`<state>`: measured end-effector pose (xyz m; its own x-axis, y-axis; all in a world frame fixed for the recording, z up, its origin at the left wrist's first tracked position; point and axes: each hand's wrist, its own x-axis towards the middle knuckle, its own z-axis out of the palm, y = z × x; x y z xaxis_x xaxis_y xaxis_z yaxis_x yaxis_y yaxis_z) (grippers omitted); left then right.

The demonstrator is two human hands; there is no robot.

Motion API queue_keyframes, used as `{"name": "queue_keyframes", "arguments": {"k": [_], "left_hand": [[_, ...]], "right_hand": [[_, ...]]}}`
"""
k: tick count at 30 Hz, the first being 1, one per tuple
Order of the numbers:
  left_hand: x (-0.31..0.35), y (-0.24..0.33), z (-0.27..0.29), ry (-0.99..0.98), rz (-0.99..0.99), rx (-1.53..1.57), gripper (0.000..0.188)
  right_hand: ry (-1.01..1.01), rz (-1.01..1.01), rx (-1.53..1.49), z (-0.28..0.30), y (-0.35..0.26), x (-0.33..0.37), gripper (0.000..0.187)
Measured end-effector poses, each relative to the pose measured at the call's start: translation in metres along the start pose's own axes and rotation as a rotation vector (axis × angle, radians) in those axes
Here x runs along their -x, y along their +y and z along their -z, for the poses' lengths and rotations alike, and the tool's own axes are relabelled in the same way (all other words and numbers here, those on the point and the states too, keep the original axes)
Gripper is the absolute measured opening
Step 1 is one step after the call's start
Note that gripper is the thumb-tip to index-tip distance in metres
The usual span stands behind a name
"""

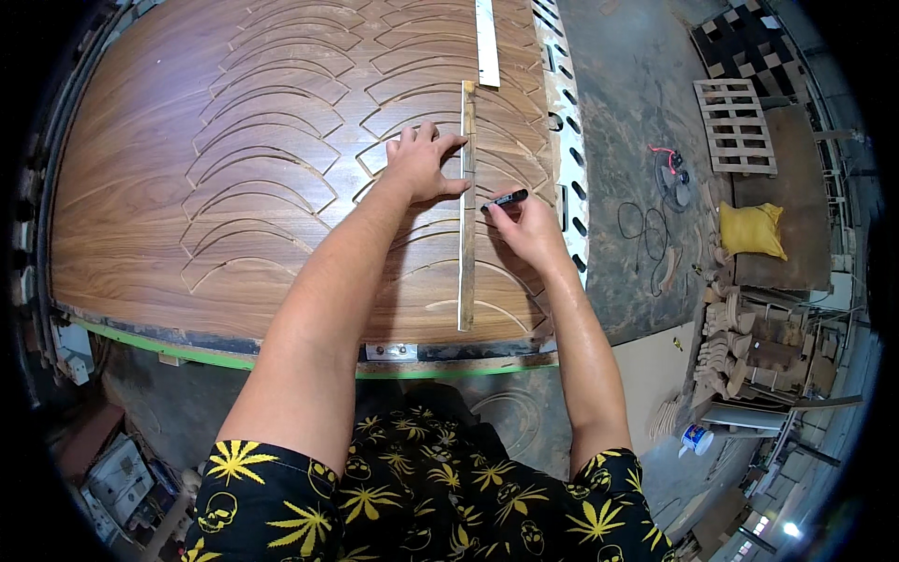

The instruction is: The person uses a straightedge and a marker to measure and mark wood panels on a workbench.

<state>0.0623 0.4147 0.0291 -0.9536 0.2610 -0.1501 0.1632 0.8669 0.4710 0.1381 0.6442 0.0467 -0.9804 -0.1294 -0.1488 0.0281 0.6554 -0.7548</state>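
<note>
A large wood-grain board (122, 206) lies before me, cut with rows of curved arc shapes. Across its right part runs a narrow wooden strip (468, 272) with a white edge, pointing away from me. My left hand (421, 167) rests on the board with thumb and fingers spread, the thumb and index tips touching the strip's left edge. On the strip's other side, my right hand (532, 229) grips a black marker pen (506, 199), its tip close to the strip's right edge.
A white strip (487, 47) lies on the board beyond the wooden strip. Along the right runs a white slotted rail (572, 169). On the floor further right are a wooden pallet (735, 126), a yellow sack (752, 230), a black cable (646, 225) and a white bucket (696, 439).
</note>
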Motion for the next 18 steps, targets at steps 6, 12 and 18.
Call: {"name": "queue_keyframes", "arguments": {"k": [6, 12, 18], "left_hand": [[0.0, 0.0, -0.002, 0.012, -0.006, 0.002, 0.084], [0.002, -0.001, 0.0, 0.002, 0.003, 0.02, 0.084], [0.002, -0.001, 0.002, -0.003, -0.008, 0.023, 0.083]], "right_hand": [[0.033, -0.013, -0.09, 0.011, 0.002, 0.012, 0.027], [-0.026, -0.061, -0.12, 0.005, -0.024, 0.038, 0.026], [-0.048, -0.011, -0.136, -0.01, -0.016, 0.05, 0.024]]}}
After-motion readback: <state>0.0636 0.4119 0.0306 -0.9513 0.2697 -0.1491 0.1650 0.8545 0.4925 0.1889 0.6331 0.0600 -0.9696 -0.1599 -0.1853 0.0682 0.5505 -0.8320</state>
